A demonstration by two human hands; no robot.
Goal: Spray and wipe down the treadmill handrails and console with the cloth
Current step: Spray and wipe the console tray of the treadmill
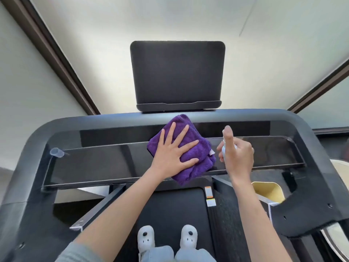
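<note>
Fingers (pixel 186 143) flat on purple cloth (pixel 196 165), no legible writing

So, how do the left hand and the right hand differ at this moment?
The left hand lies flat with fingers spread, pressing the purple cloth on the glossy console panel; the right hand is curled round a small spray bottle, forefinger raised on top. The left touches the console through the cloth; whether the right does is unclear. Both are bare.

No text, label or number anywhere is legible.
</note>
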